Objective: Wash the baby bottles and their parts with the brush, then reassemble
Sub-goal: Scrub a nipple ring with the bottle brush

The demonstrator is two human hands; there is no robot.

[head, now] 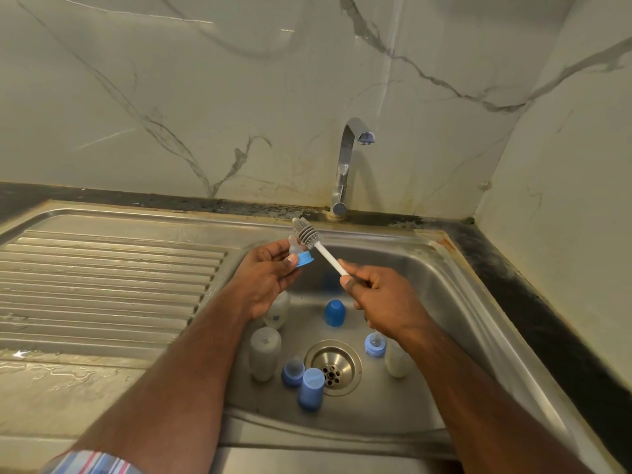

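Note:
My left hand (268,277) holds a blue collar with a clear teat (301,256) above the steel sink (455,302). My right hand (376,297) grips the white handle of the bottle brush (309,238), whose grey bristle head lies against the teat. Down in the basin are a cloudy bottle (264,352) standing open, another bottle (278,309) partly hidden under my left wrist, and a third bottle (396,362) with a blue collar and teat (374,344) under my right forearm. Two blue caps (334,313) (310,388) and a blue collar (293,371) lie around the drain (333,366).
The chrome tap (345,165) stands behind the basin with no water running. A ribbed, wet draining board (102,285) stretches to the left. Marble wall panels close off the back and right, with a dark counter strip (533,302) along the right.

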